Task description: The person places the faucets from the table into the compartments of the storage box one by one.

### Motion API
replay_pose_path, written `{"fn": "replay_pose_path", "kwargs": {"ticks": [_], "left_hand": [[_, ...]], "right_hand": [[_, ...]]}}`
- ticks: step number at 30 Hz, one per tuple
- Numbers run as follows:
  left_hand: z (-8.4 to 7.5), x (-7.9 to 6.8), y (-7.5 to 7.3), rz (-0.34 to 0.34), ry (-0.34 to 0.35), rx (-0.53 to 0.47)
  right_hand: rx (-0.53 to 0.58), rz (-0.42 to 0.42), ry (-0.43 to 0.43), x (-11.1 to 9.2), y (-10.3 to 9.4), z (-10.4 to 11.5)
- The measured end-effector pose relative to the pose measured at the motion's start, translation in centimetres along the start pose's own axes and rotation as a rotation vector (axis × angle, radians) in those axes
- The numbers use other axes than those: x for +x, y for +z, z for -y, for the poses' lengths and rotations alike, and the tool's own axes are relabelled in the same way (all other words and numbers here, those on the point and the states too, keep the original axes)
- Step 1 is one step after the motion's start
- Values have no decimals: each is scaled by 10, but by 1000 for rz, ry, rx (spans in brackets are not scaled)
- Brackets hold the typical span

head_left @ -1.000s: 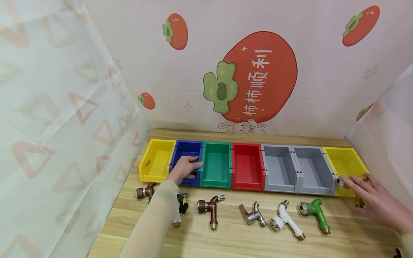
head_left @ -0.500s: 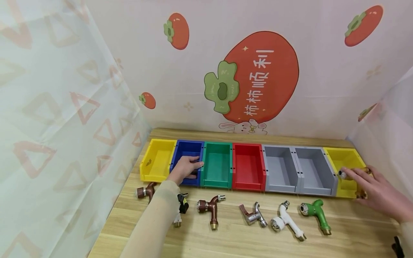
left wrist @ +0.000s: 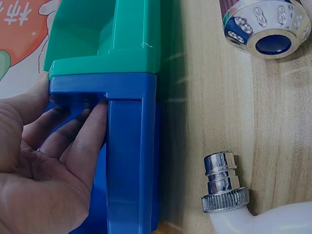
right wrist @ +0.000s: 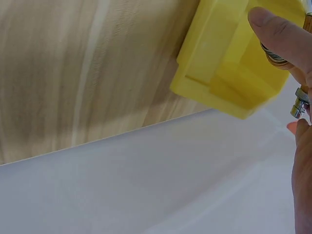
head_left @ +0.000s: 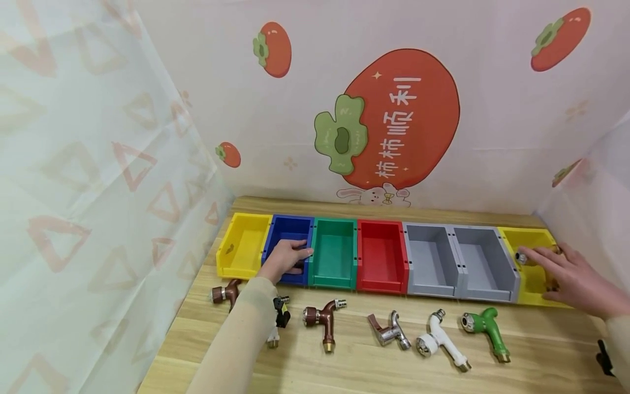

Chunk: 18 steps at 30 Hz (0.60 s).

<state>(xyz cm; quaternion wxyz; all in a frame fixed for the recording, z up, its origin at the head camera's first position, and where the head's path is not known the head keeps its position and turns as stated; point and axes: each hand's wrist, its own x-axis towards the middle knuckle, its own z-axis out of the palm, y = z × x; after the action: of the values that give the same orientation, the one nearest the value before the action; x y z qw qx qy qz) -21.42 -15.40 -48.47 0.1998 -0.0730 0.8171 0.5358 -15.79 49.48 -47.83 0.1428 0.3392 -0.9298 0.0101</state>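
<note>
In the head view my left hand point(head_left: 283, 261) grips the side wall of the blue bin point(head_left: 295, 223). In the left wrist view its fingers reach inside the blue bin, and the thumb lies over the wall beside the green bin point(left wrist: 105, 66). My right hand point(head_left: 576, 276) holds a brass-coloured faucet point(right wrist: 308, 22) over the right-hand yellow bin point(head_left: 529, 236). The faucet's metal end point(head_left: 520, 256) sticks out past the fingers; most of its body is hidden by the hand. The right wrist view shows the thumb lying across it.
Between them stand a red bin point(head_left: 381, 251) and two grey bins point(head_left: 430, 254); another yellow bin point(head_left: 246, 241) ends the row. In front lie brown faucets point(head_left: 325, 323), a chrome faucet point(head_left: 391, 332), white faucets point(head_left: 440, 339) and a green faucet point(head_left: 487, 327). Walls close the sides.
My right hand has moved slightly up and farther over the right-hand yellow bin with the faucet. The left hand keeps its grip on the blue bin. The head view has shifted slightly.
</note>
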Motion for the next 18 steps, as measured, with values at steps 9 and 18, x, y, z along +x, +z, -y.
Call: {"fn": "replay_pose_path", "kwargs": {"ticks": [9, 18], "left_hand": [[3, 1, -2, -3, 7, 3], [2, 0, -3, 4, 3, -13]], "right_hand": [[101, 140, 195, 16, 1, 4], [88, 116, 143, 31, 3, -1]]}}
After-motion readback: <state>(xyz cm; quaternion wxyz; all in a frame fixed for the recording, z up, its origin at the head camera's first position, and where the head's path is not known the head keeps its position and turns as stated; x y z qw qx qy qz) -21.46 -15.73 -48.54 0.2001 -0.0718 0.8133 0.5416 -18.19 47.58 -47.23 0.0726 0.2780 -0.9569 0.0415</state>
